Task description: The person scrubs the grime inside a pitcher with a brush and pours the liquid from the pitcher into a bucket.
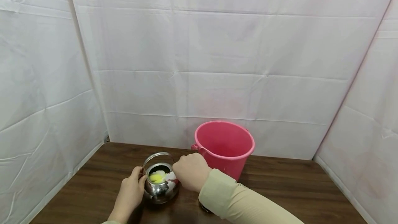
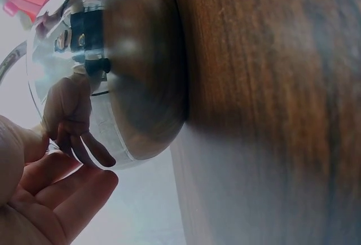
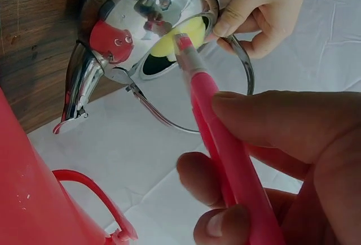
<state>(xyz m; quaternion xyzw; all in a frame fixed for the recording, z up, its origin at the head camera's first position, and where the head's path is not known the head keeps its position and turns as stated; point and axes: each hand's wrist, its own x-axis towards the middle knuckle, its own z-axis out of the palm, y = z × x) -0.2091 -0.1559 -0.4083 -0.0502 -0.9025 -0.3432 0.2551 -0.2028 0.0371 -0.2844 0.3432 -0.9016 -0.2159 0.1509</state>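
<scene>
I have a dark wood-grain bench [image 1: 102,182] under everything, with creased white sheets [image 1: 217,44] walling in the space behind the kettle [image 1: 158,196] and on either side. The shiny kettle stands upright on the wood; the pink bucket [image 1: 230,167] sits to its right and farther back. On the kettle's left, my left hand [image 1: 130,190] pinches by the root of its handle [image 1: 157,154], the other fingers loosely bent. My right hand [image 1: 192,171] grips a pink pen-like tool [image 3: 225,138], its clear tip at the kettle's mouth, over a yellow piece [image 1: 156,178]; whether they touch I can't tell.
</scene>
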